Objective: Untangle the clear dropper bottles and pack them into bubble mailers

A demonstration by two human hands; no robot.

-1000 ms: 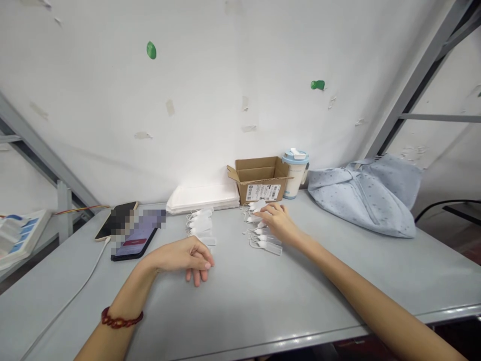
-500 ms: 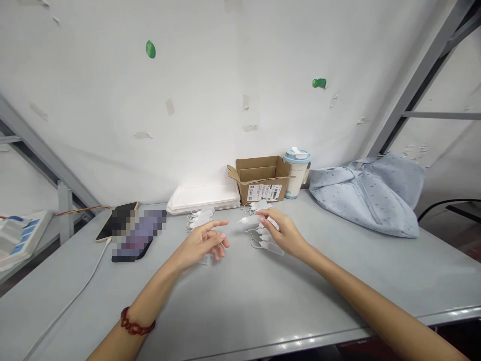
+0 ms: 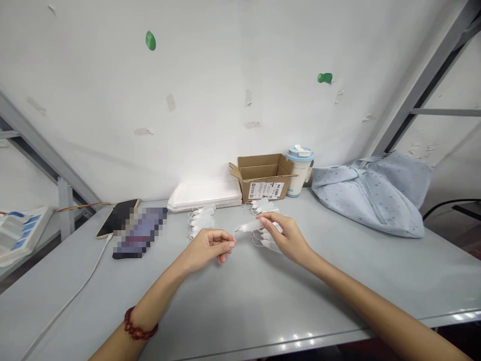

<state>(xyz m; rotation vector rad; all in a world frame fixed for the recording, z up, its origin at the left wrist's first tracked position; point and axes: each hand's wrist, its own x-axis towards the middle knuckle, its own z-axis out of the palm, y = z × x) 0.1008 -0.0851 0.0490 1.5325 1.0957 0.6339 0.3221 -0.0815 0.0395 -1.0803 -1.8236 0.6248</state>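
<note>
Between the fingertips of my right hand (image 3: 287,235) is the back end of a small translucent white bottle (image 3: 250,226). Its thin pointed tip faces left, toward my left hand (image 3: 212,246). With thumb and forefinger closed, my left hand pinches a thin white cord that runs to the tip end of this bottle. Several similar bottles with thin cords lie partly hidden under my right hand, the lowest bottle (image 3: 270,244) just below it. Another row of bottles (image 3: 203,220) lies beyond my left hand.
A stack of white sheets or envelopes (image 3: 205,195), an open cardboard box (image 3: 266,178) and a lidded cup (image 3: 299,173) stand along the wall. A pale blue cloth bag (image 3: 368,195) lies at the right. Two phones, the nearer phone (image 3: 141,233) and one on a white cable (image 3: 75,298), are left.
My left hand has closed from spread fingers into a pinch and now holds the cord at the bottle's tip. The right hand keeps the bottle, now slightly lower at its tip.
</note>
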